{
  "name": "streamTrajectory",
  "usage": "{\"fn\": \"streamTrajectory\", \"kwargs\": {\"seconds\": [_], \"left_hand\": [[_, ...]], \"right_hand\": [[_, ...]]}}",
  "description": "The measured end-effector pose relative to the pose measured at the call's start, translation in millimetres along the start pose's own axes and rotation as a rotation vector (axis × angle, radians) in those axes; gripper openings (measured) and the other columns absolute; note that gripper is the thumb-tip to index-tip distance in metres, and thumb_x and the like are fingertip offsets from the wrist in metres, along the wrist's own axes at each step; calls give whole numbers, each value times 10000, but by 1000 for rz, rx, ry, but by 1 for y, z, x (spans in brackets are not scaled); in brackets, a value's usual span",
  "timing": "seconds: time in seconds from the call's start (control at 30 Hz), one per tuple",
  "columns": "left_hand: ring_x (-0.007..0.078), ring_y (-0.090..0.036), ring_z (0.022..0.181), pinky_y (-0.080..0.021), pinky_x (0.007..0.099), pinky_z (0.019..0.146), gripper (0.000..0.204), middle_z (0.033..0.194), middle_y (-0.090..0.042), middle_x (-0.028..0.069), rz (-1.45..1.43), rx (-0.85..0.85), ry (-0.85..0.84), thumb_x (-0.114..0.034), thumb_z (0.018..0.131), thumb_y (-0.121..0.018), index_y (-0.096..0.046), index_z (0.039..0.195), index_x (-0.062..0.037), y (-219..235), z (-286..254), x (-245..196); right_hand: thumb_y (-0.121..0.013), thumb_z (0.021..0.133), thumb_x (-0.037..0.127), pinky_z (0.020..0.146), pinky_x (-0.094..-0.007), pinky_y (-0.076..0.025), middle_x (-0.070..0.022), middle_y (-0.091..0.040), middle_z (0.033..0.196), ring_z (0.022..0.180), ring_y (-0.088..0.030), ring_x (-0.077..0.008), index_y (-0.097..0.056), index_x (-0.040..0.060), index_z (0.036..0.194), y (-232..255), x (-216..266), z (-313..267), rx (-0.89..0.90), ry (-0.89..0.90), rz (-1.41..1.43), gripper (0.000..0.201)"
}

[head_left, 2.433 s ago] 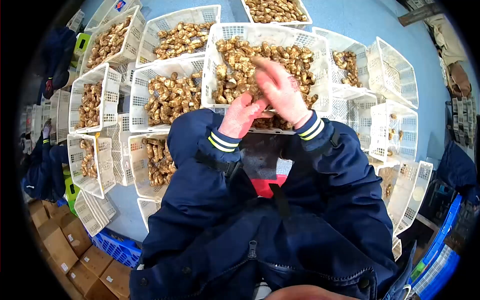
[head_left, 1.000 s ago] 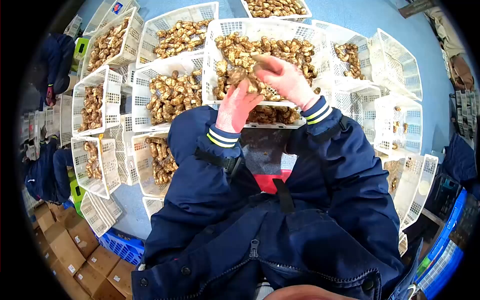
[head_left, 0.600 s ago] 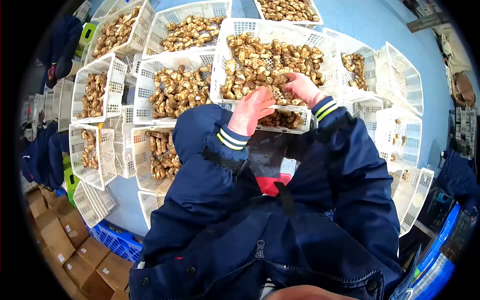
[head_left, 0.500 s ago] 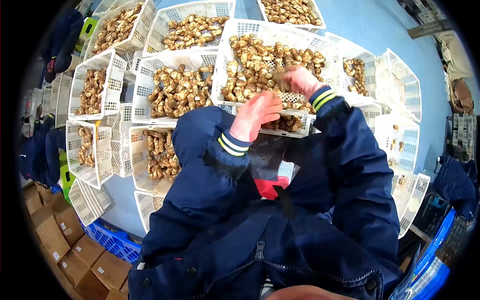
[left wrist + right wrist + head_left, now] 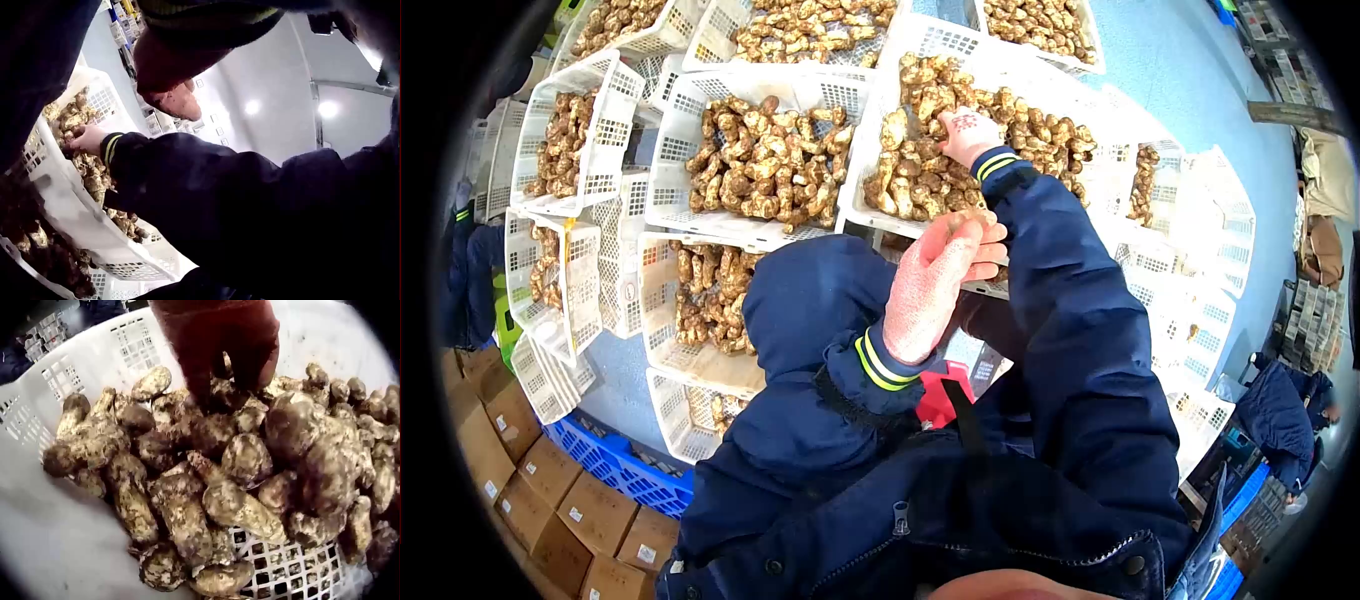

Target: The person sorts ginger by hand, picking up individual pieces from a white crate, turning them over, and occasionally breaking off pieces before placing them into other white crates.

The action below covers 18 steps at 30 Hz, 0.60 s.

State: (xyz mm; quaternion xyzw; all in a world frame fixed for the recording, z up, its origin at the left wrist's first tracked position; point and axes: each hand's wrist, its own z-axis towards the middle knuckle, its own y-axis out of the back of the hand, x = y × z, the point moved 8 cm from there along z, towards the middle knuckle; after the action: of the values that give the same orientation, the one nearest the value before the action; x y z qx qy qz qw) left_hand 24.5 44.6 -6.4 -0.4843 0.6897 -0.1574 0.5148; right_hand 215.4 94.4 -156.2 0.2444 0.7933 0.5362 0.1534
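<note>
A person's right hand [image 5: 966, 133] reaches into a heap of mushrooms [image 5: 237, 475] in a white slotted basket [image 5: 870, 195], fingers curled down among them; whether they grip one cannot be told. The left hand [image 5: 938, 278] hovers at the basket's near rim, fingers loosely together, holding nothing visible. More mushroom-filled baskets [image 5: 745, 165] crowd the blue floor; cardboard boxes [image 5: 560, 515] and a blue crate [image 5: 615, 470] sit nearby.
</note>
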Motion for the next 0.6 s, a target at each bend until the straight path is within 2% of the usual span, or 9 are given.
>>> {"fn": "streamTrajectory", "kwargs": {"seconds": [0.07, 0.17, 0.23, 0.3, 0.4, 0.5, 0.53, 0.57, 0.6], "left_hand": [[154, -569, 869, -446, 265, 770, 300, 1006, -570, 107, 0, -13, 23, -241, 908, -462, -486, 1064, 15, -1, 0, 0], [195, -570, 932, -452, 301, 794, 324, 1064, -567, 139, -14, 22, 31, -232, 902, -474, -464, 1117, 11, 1, 1, 2], [205, -578, 920, -459, 310, 786, 327, 1064, -571, 145, -57, 71, -38, -234, 900, -478, -479, 1122, 8, 1, 1, 0], [217, -582, 917, -461, 320, 787, 334, 1059, -574, 146, 9, 47, -77, -248, 900, -476, -488, 1124, -2, 3, 2, 3], [236, -578, 929, -459, 337, 794, 359, 1057, -573, 151, 60, 91, -61, -293, 899, -464, -494, 1125, -15, 0, 4, 11], [246, -578, 927, -463, 341, 792, 358, 1062, -570, 160, 73, 168, 20, -294, 893, -475, -484, 1126, -22, -2, 7, 29], [247, -578, 929, -465, 340, 790, 354, 1065, -569, 163, 92, 211, 39, -292, 893, -474, -481, 1124, -24, -6, 7, 34], [248, -578, 931, -467, 339, 787, 350, 1068, -568, 166, 115, 252, 56, -291, 894, -474, -477, 1123, -26, -11, 6, 37], [250, -577, 933, -468, 338, 782, 342, 1071, -565, 171, 152, 261, 55, -289, 895, -473, -472, 1118, -30, -14, 4, 39]], "right_hand": [[-512, 781, 138, 750, -365, -475, -120, -580, 977, 947, -576, -261, -576, 115, 974, -7, 1, 4, -78, -31, -76, 205], [-510, 739, 136, 807, -360, -459, -151, -594, 992, 940, -576, -282, -578, 111, 1045, 3, -7, 2, -43, 0, 110, 315], [-581, 711, 129, 833, -323, -451, -155, -624, 921, 901, -588, -279, -495, 35, 1182, 19, -21, -16, 31, -42, 518, 488], [-563, 782, 101, 818, -313, -449, -69, -585, 964, 863, -571, -159, -410, 26, 1255, 23, -26, -44, 154, -63, 1482, 503], [-538, 806, 54, 863, -350, -408, 23, -503, 860, 833, -510, -87, -289, 31, 1312, 76, -24, -113, 145, 159, 2038, 565], [-556, 814, 126, 932, -415, -351, 20, -494, 873, 780, -506, -78, -309, 43, 1290, 106, -27, -171, 120, 547, 2265, 542], [-536, 839, 158, 936, -415, -349, -8, -526, 948, 870, -518, -101, -328, 57, 1280, 120, -22, -196, 156, 691, 2315, 498], [-519, 856, 169, 929, -406, -349, -46, -530, 1064, 980, -502, -135, -355, 60, 1256, 144, -11, -222, -42, 464, 2266, 446], [-512, 863, 171, 926, -403, -354, -62, -515, 1113, 1013, -490, -149, -363, 56, 1250, 144, -12, -234, -104, 420, 2241, 430]]}}
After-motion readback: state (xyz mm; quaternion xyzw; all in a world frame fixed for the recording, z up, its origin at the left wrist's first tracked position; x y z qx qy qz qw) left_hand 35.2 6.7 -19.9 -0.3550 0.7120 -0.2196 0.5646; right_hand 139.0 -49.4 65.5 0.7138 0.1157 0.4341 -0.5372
